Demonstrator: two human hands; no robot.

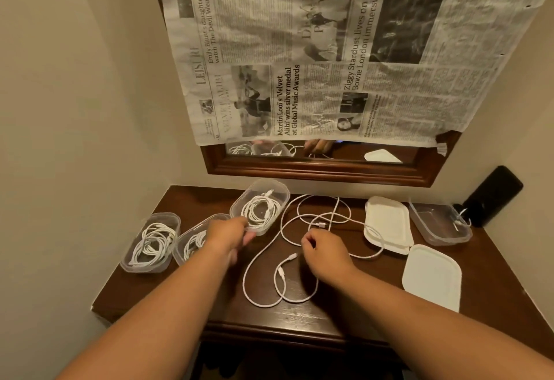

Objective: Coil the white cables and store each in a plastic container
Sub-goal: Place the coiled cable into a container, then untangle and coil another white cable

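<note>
On the dark table a last white cable sprawls uncoiled. The right hand hovers over it, fingers curled, though whether they pinch it cannot be told. The left hand grips the near end of a clear container holding a coiled cable. Likely next is winding the loose cable for the empty container far right.
</note>
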